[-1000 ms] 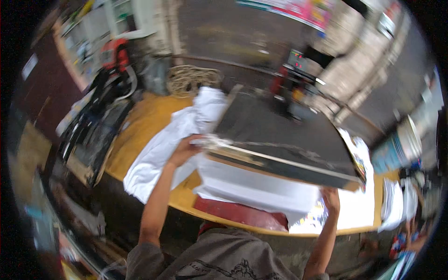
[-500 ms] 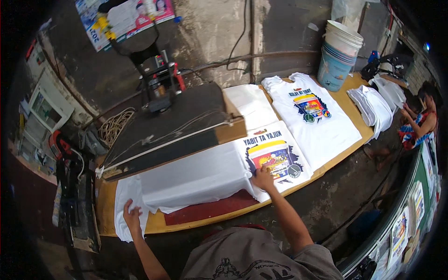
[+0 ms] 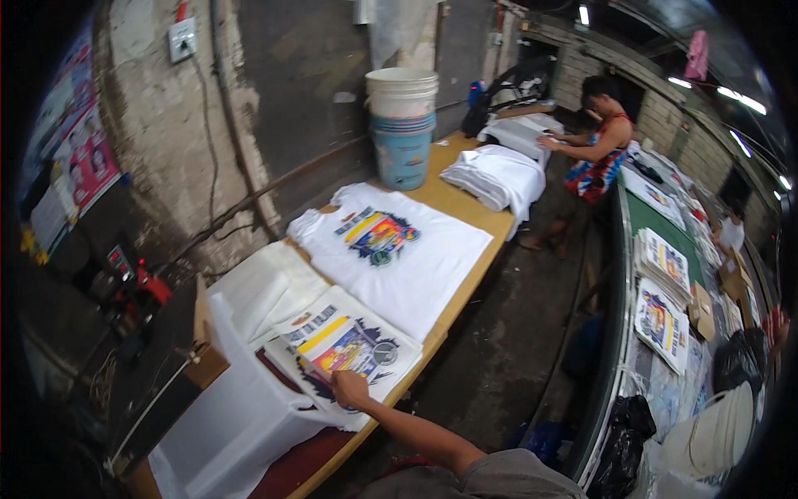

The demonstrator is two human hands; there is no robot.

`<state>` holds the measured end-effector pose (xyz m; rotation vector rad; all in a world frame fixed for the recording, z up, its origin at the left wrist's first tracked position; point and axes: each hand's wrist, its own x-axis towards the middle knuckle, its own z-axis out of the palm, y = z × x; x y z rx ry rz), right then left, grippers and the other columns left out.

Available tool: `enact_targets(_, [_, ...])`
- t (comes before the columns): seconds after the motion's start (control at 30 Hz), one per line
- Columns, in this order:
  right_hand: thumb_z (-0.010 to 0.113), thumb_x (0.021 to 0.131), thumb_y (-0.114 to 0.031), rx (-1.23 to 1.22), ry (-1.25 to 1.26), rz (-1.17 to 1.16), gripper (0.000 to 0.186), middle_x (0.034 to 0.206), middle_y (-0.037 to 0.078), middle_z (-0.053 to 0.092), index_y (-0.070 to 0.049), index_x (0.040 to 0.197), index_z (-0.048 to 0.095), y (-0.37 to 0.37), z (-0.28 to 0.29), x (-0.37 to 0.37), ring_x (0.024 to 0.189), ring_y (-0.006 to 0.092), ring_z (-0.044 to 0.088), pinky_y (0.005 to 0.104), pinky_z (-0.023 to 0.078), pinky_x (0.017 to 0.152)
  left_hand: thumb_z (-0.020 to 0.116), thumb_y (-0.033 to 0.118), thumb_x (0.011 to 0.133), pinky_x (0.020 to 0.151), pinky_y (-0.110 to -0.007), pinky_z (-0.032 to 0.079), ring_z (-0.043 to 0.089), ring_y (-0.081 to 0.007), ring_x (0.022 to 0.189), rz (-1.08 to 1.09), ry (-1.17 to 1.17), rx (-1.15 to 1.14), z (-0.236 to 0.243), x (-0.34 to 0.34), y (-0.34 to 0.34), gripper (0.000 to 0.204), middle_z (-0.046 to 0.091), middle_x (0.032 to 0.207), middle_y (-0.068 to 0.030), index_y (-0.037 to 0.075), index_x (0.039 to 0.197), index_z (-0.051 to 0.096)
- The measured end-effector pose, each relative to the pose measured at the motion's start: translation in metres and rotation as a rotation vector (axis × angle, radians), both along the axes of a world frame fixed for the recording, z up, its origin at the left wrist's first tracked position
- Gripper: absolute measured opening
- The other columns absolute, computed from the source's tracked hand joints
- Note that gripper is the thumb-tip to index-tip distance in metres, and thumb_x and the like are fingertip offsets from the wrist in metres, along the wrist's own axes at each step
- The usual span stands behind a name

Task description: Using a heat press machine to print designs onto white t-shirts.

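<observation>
My right hand [image 3: 349, 389] is closed at the near edge of a printed transfer sheet [image 3: 320, 326], which carries a mirrored colourful design and lies on a stack of similar sheets. Its fingertips are partly hidden. My left hand is out of view. Just left of the sheets, a plain white shirt [image 3: 241, 416] is draped over the raised bed under the dark heat press [image 3: 158, 358]. Beyond the sheets a white T-shirt [image 3: 399, 266] lies flat, its printed design facing up. Plain white cloth or paper [image 3: 270, 287] sits between the sheets and the wall.
Stacked buckets [image 3: 402, 133] stand against the wall on the yellow table [image 3: 465, 249]. Folded white shirts [image 3: 490, 179] lie farther along, near another person [image 3: 603, 141] handling white cloth. Across the aisle, a long green-topped table [image 3: 652, 216] holds printed sheets, boxes and black bags.
The view has swung to the right, and my left hand has left it. My right hand stays at the printed sheets, its fingers now closed at the top sheet's edge.
</observation>
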<state>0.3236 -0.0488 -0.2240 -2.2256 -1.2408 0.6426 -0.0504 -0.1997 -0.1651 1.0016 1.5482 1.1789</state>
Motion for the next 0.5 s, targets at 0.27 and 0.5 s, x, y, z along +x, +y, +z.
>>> enact_targets(0.27, [0.056,0.092,-0.025,0.623,0.530,-0.003,0.029,0.074,0.009,0.061,0.004,0.093,0.061,-0.053,0.057,0.015,0.067,0.0133,0.051,0.0325,0.043,0.060,0.059,0.023,0.092,0.077,-0.032,0.052,0.062,-0.0211,0.091,-0.764,-0.090,-0.044,0.011,0.129,0.030,0.035,0.063,0.105,-0.0124,0.001,0.118,0.057])
enact_targets(0.5, [0.053,0.096,-0.024,0.722,1.021,0.015,0.023,0.073,-0.006,0.050,-0.006,0.082,0.054,-0.180,0.165,0.030,0.066,0.0004,0.041,0.0190,0.036,0.057,0.045,0.053,0.092,0.095,-0.050,0.040,0.054,-0.0399,0.107,-0.921,-0.433,-0.123,-0.028,0.184,0.055,0.063,0.056,0.119,-0.0245,0.001,0.128,0.050])
